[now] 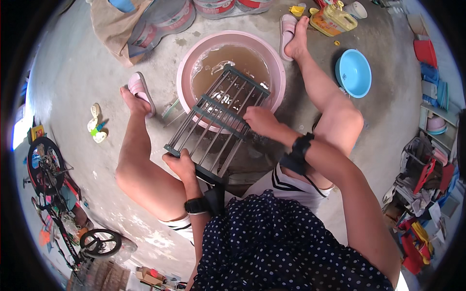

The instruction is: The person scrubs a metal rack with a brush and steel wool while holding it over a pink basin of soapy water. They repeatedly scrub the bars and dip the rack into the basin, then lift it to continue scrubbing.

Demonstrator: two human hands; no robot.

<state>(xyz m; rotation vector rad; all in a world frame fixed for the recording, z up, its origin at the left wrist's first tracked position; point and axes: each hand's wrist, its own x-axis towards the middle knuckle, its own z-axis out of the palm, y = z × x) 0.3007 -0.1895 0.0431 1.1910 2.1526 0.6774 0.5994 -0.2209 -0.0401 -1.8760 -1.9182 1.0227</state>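
A dish rack of metal rods (214, 151) with dark plastic crossbars slants from my lap down into a pink plastic basin (184, 78). Its far end rests in or just over brown, sudsy water (233, 54). My left hand (182, 165) grips the near end bar at its left corner, thumb on top. Curled against the rack's right side, near the middle crossbars, are the fingers of my right hand (263, 122). Whether they hold a rod or something small is hidden. Both wrists wear black straps.
A light-blue basin (354, 74) stands right, below a yellow oil jug (333, 20). Wrapped bottle packs (167, 22) and a tan bag (113, 29) sit beyond the pink basin. A toothbrush-like brush (170, 108) lies left of it. A bicycle (47, 167) occupies the far left.
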